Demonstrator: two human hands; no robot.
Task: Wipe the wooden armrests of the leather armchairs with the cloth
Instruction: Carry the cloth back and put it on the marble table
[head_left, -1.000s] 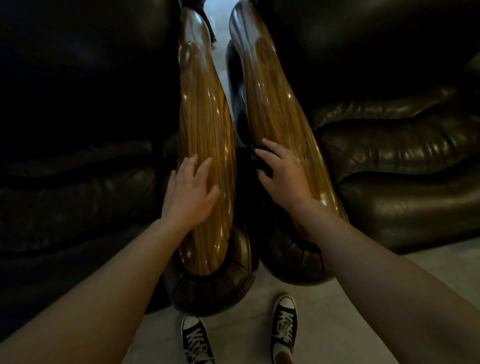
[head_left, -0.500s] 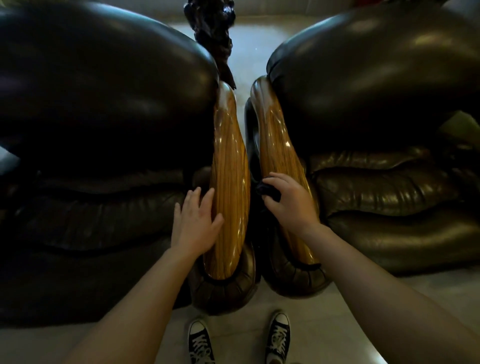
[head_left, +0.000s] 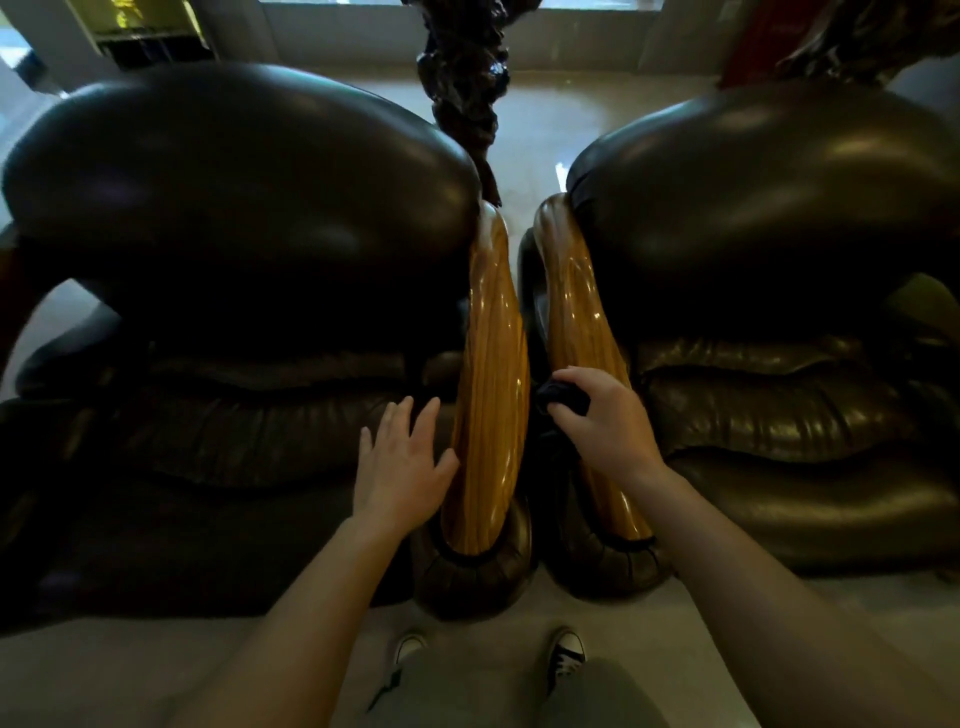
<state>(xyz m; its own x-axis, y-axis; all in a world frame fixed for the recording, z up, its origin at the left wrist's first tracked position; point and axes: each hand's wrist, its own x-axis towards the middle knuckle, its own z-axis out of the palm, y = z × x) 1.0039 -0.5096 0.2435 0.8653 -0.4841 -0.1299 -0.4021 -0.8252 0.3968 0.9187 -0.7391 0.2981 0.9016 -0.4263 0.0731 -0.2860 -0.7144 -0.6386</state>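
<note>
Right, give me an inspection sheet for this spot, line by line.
Surface: pale floor in front of the chairs, bare where visible.
Job's things: left wooden armrest and right wooden armrest, glossy, side by side with a narrow gap; dark cloth bunched at the right armrest's inner edge.
Clutter: nothing seen.
Grips: left hand open, fingers spread, beside the left armrest over the left armchair; contact unclear. Right hand closed on the cloth, on the right armrest.
Cables: nothing seen.
Surroundings: right armchair, dark leather like the left; dark carved object standing behind the gap; the person's sneakers below.
</note>
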